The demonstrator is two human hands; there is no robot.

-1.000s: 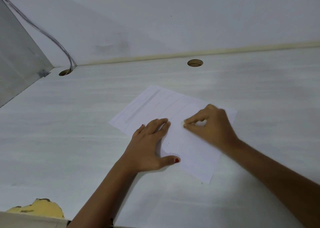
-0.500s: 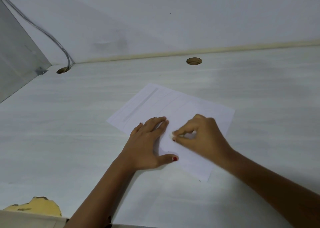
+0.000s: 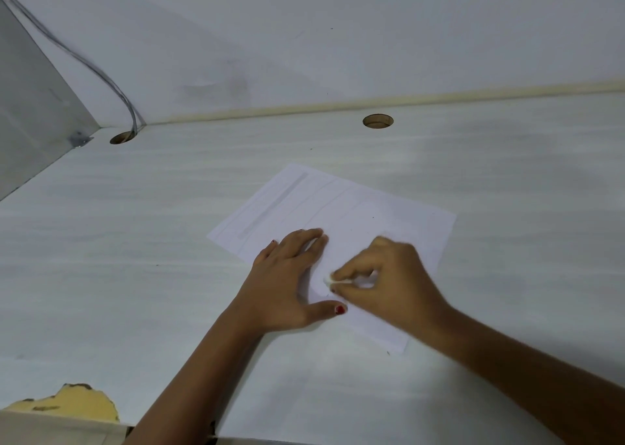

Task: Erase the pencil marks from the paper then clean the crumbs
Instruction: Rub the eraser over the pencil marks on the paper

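- On the pale wood-grain desk (image 3: 135, 258), a white paper sheet (image 3: 355, 208) lies askew, with faint grey lines across it.
- The left hand (image 3: 287, 285) rests flat on the sheet, fingers straight.
- The right hand (image 3: 389, 282) pinches a small white eraser (image 3: 328, 279) against the paper, near the left thumb.
- A round cable hole (image 3: 377, 121) sits by the white wall (image 3: 338, 39).
- A grey cable (image 3: 101, 72) drops into the corner hole (image 3: 121, 138).
- A chipped yellow patch (image 3: 81, 402) marks the near edge.

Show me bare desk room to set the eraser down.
Bare desk left of the paper, between the cabled hole and the chipped edge. More right of the paper, and behind it toward the second hole. Crowded: the paper's near half, left hand pressing, right hand pinching the eraser.
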